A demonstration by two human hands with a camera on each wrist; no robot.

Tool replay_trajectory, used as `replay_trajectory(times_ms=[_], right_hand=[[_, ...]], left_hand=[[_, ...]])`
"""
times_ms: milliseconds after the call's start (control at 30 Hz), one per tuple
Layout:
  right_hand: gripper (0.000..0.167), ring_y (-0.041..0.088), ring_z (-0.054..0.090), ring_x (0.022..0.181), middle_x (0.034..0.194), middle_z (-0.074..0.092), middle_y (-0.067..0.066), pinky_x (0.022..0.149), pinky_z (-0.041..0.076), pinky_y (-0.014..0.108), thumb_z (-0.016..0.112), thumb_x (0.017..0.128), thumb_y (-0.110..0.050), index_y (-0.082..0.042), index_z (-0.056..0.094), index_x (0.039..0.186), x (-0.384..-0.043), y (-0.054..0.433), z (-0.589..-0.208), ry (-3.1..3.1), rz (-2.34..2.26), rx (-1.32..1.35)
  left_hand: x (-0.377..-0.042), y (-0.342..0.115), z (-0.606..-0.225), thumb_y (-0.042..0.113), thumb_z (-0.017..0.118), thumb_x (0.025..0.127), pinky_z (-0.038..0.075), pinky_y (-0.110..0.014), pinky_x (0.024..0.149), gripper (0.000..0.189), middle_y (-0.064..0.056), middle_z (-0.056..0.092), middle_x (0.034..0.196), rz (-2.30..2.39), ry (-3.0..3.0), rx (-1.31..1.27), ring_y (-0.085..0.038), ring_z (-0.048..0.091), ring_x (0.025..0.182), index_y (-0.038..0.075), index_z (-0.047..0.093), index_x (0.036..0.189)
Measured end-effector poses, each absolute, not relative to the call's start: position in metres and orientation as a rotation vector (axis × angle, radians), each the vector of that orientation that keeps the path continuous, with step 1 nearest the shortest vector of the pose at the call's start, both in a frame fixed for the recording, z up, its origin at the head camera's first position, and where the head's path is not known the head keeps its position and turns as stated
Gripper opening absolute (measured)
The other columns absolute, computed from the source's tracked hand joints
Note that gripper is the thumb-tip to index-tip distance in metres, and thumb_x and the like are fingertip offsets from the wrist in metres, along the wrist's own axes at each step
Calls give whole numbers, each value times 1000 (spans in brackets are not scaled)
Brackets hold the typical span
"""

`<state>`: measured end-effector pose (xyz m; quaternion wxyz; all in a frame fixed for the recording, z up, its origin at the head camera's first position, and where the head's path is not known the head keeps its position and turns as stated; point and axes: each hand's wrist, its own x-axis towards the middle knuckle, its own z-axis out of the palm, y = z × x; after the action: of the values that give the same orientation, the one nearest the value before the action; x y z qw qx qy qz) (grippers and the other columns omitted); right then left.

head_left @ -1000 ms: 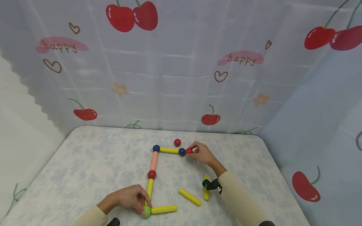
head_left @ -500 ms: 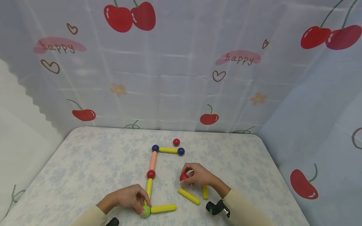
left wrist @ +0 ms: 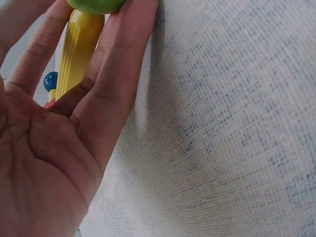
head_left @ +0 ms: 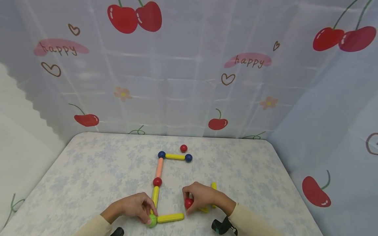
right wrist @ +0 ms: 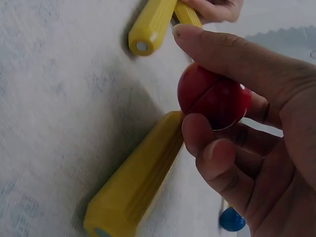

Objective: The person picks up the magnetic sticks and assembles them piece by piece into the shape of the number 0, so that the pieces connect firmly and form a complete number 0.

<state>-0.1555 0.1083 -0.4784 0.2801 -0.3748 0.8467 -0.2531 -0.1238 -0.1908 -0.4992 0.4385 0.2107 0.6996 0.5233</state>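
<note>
Right hand (head_left: 200, 196), lower centre-right, and left hand (head_left: 136, 206), lower centre-left, both pinching! Between them, the yellow rod (head_left: 170, 218) lies nearly level lengthwise, free end pointing right. Right grips the red ball (head_left: 188, 203), left the green ball (head_left: 152, 221). Joining step, I'd judge; next calls for lining red up with that end.

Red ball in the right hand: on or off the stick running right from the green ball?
Off: the right wrist view shows a gap between the ball and the stick.
</note>
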Motion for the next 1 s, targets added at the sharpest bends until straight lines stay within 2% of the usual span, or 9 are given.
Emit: replay_trajectory(times_ms=[267, 367, 600, 767, 1000], right_hand=[[25, -3, 50, 69, 78, 57, -17, 61, 46, 14, 85, 74, -26, -18, 68, 89, -145, 98, -475, 2266, -569, -1076], [23, -3, 49, 73, 81, 55, -17, 64, 45, 15, 84, 75, -28, -20, 69, 90, -141, 97, -474, 2319, -460, -1085], [23, -1, 47, 76, 88, 53, -12, 66, 44, 15, 79, 80, -19, -20, 73, 102, -131, 99, -469, 2350, -319, -1134], [20, 0, 46, 68, 83, 51, -10, 61, 42, 17, 80, 77, -20, -20, 72, 95, -126, 96, -469, 2439, -167, -1140], [23, 5, 43, 61, 76, 45, -9, 57, 38, 20, 80, 76, -17, -19, 60, 88, -123, 85, -471, 2475, -70, -1071]], left_hand=[[-124, -191, -501, 8, 78, 80, 48, -18, 56, 19, -3, 67, 73, 1293, 1752, 536, -6, 59, 60, 5, 75, 99], [-124, -191, -501, 7, 77, 80, 48, -18, 56, 19, -4, 67, 74, 1295, 1753, 538, -6, 59, 60, 5, 75, 98], [-125, -191, -500, 7, 77, 80, 48, -17, 56, 19, -4, 67, 74, 1285, 1761, 543, -6, 59, 60, 5, 75, 98], [-125, -191, -500, 6, 77, 80, 48, -18, 56, 19, -5, 67, 74, 1285, 1765, 539, -6, 59, 60, 4, 75, 98], [-124, -191, -500, 4, 77, 79, 48, -18, 55, 19, -8, 68, 75, 1307, 1747, 534, -6, 59, 60, 3, 75, 98]])
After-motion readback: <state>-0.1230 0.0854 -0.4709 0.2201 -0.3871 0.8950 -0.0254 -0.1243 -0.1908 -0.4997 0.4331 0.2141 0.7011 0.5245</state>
